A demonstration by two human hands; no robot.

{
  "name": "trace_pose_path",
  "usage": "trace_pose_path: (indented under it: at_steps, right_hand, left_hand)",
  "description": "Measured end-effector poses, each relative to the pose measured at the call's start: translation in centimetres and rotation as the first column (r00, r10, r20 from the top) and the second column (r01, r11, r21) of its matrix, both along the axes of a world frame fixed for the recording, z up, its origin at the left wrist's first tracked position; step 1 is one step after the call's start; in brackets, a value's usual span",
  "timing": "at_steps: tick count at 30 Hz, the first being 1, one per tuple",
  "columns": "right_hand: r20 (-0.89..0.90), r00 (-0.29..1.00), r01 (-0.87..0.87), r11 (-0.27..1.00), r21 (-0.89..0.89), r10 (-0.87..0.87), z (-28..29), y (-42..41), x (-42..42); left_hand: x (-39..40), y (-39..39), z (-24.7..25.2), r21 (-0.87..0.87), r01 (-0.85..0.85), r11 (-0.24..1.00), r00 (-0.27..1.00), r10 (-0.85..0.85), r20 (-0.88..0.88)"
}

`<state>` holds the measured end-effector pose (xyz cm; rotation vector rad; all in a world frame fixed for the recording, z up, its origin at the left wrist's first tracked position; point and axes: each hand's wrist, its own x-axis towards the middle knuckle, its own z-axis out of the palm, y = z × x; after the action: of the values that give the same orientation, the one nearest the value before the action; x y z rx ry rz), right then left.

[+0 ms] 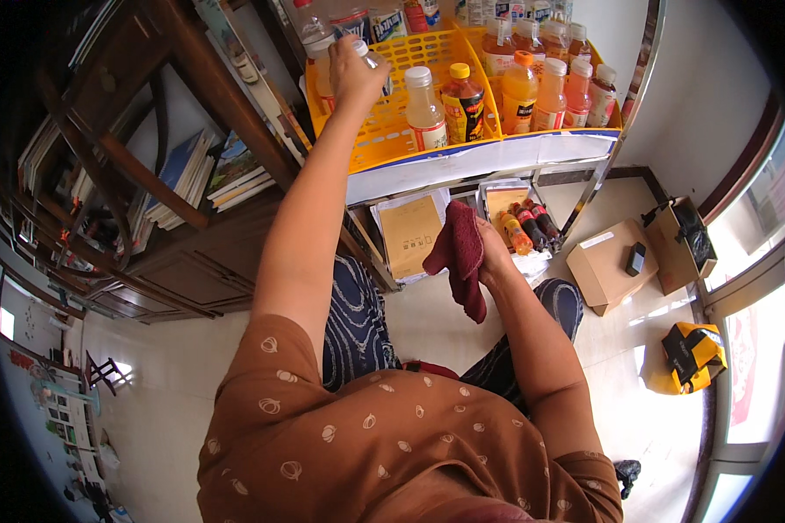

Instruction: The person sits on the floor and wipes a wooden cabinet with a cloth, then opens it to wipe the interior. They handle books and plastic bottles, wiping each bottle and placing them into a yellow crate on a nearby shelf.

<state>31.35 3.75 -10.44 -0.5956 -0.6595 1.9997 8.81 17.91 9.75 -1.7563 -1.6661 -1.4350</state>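
Note:
My left hand (358, 78) reaches into the yellow plastic basket (402, 55) and is closed around a clear bottle (371, 60) with a white cap; my hand hides much of it. Left of that hand stands another drink bottle (324, 75). At the basket's front are a pale drink bottle (425, 108) with a white cap and a yellow-capped bottle (463, 104) with a dark label. Lower down, in front of the shelf, my right hand (494, 252) grips a folded maroon cloth (461, 258), which hangs loosely from it.
A second yellow basket (566, 131) holds several drink bottles. Below lie a brown paper folder (409, 235) and bottles (530, 225). To the left stands a dark wooden cabinet (183, 281) with stacked books. A cardboard box (608, 261) and a yellow-black bag (690, 359) are on the floor, right.

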Motion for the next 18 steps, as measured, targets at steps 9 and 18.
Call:
trace_pose_path:
  at_steps: [9,18]
  right_hand:
    - [0.071,0.997,-0.013,0.998,0.055,0.009,0.2,0.4,0.2]
    - [-0.054,0.997,0.058,0.998,0.014,-0.057,0.0,0.8,0.3]
  left_hand:
    - [-0.2,-1.8,-1.6,0.109,0.065,0.992,0.996,-0.071,0.052]
    - [1.5,-10.2,2.1,0.437,0.290,0.851,0.952,-0.302,-0.042]
